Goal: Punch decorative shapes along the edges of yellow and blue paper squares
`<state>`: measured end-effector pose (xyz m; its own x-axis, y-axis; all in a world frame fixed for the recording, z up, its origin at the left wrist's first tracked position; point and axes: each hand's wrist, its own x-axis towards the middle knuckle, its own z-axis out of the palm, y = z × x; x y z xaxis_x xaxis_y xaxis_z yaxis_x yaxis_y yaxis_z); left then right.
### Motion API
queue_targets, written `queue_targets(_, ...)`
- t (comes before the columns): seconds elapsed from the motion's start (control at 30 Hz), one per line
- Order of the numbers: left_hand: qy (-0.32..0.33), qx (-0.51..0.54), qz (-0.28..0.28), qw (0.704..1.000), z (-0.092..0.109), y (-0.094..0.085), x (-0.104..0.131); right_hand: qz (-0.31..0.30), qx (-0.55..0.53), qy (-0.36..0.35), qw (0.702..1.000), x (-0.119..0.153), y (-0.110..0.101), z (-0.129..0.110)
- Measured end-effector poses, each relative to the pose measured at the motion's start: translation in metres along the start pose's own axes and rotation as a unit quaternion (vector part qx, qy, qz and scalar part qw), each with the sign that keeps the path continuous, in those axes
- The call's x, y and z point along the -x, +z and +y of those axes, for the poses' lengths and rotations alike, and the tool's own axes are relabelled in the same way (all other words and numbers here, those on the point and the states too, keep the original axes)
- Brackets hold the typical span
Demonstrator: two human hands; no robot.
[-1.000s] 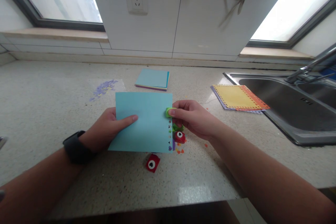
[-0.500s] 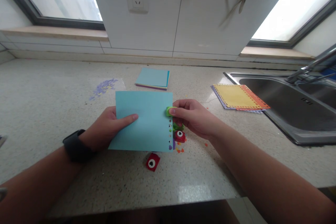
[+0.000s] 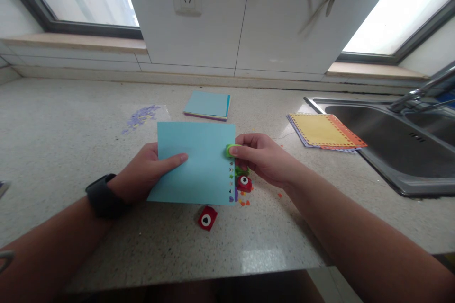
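A light blue sheet of paper (image 3: 199, 170) is held above the counter by my left hand (image 3: 151, 168), thumb on top and fingers hidden underneath. Small shaped holes run up the lower part of its right edge. At that edge my right hand (image 3: 261, 156) pinches a green craft punch (image 3: 232, 150), which sits over the paper's border. Beneath the right edge lie a red craft punch (image 3: 244, 183) with a heart mark and a partly hidden green punch (image 3: 241, 171). Another red heart punch (image 3: 207, 218) rests on the counter just in front of the sheet.
A stack of coloured paper (image 3: 207, 104) lies behind the sheet. To the right, yellow and orange sheets with punched borders (image 3: 322, 130) overlap the edge of the steel sink (image 3: 387, 151). Purple paper bits (image 3: 141, 117) are piled at the left; orange bits (image 3: 245, 203) lie near the punches.
Almost nothing differs. Both hands, the paper and the green punch keep their places; the whole view has shifted very slightly.
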<state>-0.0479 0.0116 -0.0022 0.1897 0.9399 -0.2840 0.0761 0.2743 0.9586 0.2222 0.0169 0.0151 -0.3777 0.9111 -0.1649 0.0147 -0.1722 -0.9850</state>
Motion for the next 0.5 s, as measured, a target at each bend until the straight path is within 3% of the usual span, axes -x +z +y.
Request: queue_targets(0.5,0.015,-0.008,-0.009,1.000,-0.0025,-0.0008,-0.0009,-0.004,-0.011,-0.027,1.000,-0.0017,-0.0003,0.0027)
